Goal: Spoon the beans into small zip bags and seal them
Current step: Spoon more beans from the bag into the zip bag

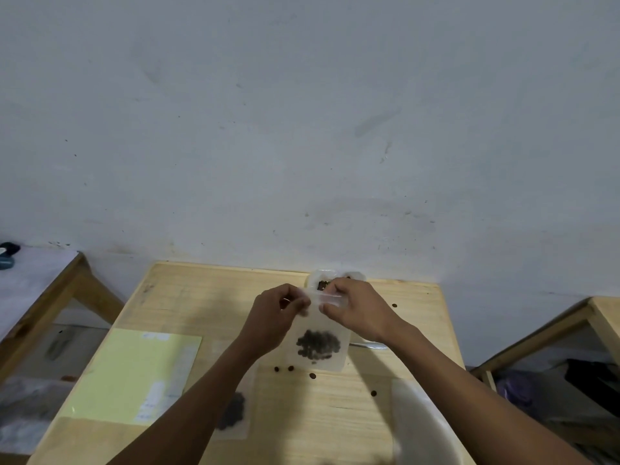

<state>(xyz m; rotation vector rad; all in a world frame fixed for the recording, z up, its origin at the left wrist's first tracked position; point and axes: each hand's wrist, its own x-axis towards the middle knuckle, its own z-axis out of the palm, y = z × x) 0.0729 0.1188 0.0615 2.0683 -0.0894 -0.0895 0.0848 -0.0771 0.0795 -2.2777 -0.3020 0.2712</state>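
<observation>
Clear zip bags [317, 344], two filled.

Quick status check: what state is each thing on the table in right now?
Left hand: pinches held bag's top strip.
Right hand: pinches same strip.
Held zip bag: upright, beans at bottom.
Second bag: flat, beans inside.
Container: open, beans inside.
Loose beans: scattered on table.

light: dim, flat, bluish | shadows: soft, faint | focus: soft overall | edges: wide-angle bending
</observation>
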